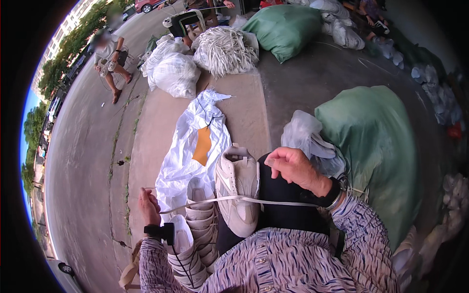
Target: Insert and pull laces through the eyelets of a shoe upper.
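A beige and white sneaker (238,180) lies on my dark-trousered lap, its toe toward me and its eyelets without lacing. One flat off-white shoelace (215,199) stretches sideways across it, from my left hand to near my right wrist. My left hand (149,207) is closed on the shoelace at the left. Beyond the sneaker's right side, my right hand (296,167) is raised with thumb and forefinger pinched; what they hold, if anything, is too small to make out. Left of my lap stand stacked beige shoes (200,215) and another stack (181,244) bound with dark cord.
A white plastic sack (183,146) with an orange-brown piece (202,146) lies ahead. To the right are a large green sack (376,127) and a clear bag (303,134). Farther off sit a bundle of pale laces (225,51), white sacks (173,73) and a seated person (110,58).
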The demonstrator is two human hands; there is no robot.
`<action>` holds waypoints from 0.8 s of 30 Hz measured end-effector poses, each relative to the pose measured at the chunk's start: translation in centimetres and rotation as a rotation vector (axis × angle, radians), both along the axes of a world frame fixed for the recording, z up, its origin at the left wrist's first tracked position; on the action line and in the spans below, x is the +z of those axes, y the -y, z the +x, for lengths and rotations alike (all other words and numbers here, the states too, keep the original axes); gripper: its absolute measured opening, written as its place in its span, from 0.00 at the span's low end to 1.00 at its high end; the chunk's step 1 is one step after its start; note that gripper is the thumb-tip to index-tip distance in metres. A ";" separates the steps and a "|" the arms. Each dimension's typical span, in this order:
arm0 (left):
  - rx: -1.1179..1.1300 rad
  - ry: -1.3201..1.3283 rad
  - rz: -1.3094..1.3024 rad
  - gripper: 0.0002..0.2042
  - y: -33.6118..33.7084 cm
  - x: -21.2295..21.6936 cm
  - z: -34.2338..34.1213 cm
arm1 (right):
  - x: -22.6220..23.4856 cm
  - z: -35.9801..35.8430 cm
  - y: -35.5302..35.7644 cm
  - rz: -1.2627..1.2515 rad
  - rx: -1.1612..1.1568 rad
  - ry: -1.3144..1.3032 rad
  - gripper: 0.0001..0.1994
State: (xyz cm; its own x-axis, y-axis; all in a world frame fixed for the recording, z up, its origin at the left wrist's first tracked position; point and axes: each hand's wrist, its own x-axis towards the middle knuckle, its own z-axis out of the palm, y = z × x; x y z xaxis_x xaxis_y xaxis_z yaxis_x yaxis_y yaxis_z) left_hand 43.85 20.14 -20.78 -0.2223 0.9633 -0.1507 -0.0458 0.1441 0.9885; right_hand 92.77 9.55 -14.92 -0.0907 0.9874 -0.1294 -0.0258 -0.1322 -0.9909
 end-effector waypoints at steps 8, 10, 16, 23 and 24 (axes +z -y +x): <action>-0.485 -0.773 0.487 0.09 6.1 2.7 21.8 | 1.5 -3.6 0.5 0.444 0.143 1.057 0.07; -0.554 -0.740 0.391 0.08 7.1 2.8 21.4 | -0.2 -3.3 1.5 0.813 0.119 1.258 0.05; -0.907 -0.821 -0.045 0.14 9.1 4.3 18.4 | -1.9 -3.1 1.2 0.883 0.136 1.199 0.04; -0.505 -0.121 0.179 0.09 8.5 4.3 19.2 | -2.0 -5.0 3.3 0.401 0.004 0.700 0.04; -0.490 0.053 0.085 0.09 8.6 3.9 19.5 | -2.1 -5.1 3.7 0.336 -0.016 0.717 0.04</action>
